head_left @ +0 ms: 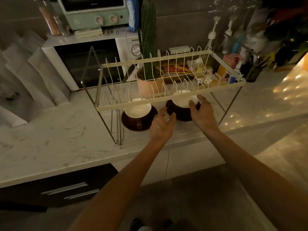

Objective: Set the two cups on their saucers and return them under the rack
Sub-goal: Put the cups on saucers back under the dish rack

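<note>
Two brown cups with white insides sit under the cream wire rack (166, 99). The left cup (139, 112) rests on its brown saucer (128, 125), handle toward me, untouched. The right cup (180, 105) sits on its saucer (183, 118), partly hidden by the rack's front bar. My left hand (163, 126) holds the right set at its left side, fingers curled at the saucer's edge. My right hand (202, 110) grips the right side of that cup and saucer.
A pink pot with a tall cactus (148, 64) stands behind the cups. A white microwave (86, 64) is at back left with a green toaster oven (95, 12) on top. Bottles and boxes crowd the back right. The counter's front edge (100, 164) runs below the rack.
</note>
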The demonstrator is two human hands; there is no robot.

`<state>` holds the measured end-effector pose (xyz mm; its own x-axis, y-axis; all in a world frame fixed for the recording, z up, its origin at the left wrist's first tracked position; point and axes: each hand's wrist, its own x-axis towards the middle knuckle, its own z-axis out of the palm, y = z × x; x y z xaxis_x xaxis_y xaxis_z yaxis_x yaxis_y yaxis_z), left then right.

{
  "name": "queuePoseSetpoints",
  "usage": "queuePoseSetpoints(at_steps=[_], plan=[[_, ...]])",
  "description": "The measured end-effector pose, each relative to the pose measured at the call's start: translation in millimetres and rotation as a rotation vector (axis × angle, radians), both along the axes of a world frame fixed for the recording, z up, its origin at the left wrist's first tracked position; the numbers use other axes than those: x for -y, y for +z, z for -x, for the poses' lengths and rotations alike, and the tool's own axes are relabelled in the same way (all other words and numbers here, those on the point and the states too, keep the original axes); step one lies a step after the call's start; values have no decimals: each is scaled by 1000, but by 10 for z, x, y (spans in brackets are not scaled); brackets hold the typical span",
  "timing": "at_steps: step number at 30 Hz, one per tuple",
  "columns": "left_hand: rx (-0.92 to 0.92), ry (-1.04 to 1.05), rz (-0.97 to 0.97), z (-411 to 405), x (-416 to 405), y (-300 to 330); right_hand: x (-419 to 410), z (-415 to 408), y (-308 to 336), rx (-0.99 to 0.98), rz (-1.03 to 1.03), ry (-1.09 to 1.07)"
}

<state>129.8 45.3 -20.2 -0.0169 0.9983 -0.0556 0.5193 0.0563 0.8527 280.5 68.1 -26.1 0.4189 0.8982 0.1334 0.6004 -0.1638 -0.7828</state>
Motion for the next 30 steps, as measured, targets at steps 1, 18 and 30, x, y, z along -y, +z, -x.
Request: queuePoseSetpoints(at_steps=[1,18,30], plan=[[16,20,38,-57,-54,-19,-31,-27,10,-46,15,-5],[867,311,547,-384,-346,-243,-241,-122,0,-492,131,-74],[859,400,572,-392,-342,-283,-179,-124,-8,-516,141,-69]])
